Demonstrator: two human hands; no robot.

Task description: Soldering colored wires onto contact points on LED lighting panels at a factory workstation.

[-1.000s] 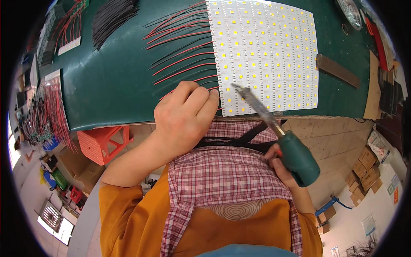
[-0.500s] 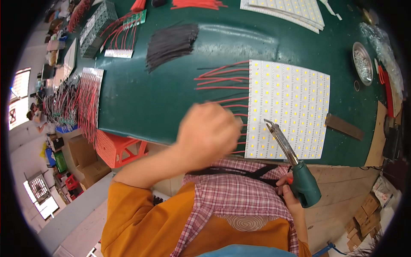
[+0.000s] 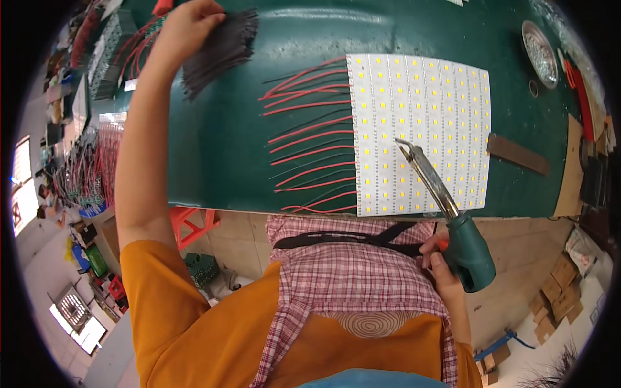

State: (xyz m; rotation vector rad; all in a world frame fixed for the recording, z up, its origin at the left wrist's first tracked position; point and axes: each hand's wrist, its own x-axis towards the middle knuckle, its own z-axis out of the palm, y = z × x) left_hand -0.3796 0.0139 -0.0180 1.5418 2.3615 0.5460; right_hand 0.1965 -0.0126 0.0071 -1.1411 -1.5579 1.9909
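My right hand (image 3: 441,262) grips a green-handled soldering gun (image 3: 472,255). Its metal barrel slants up and left, with the bent tip over a white LED panel (image 3: 424,136). The panel carries rows of small yellow LEDs. Red wires (image 3: 310,134) and thin black wires stick out from its left edge. My left arm is stretched far forward and left. The left hand (image 3: 193,26) is at the upper edge of the view, over the upper left of a bundle of cut black wires (image 3: 223,55). Its fingers are curled; what they hold, if anything, is hidden.
Right of the panel lies a flat brown bar (image 3: 517,154). A round metal dish (image 3: 540,55) of small bits and a small ring (image 3: 533,88) sit farther back. Wired strips (image 3: 110,149) hang at the table's left end above a red plastic stool (image 3: 194,223).
My left hand has moved from beside the panel's wires to the black wire bundle. The soldering gun stays in my right hand over the panel. The whole view has shifted slightly.
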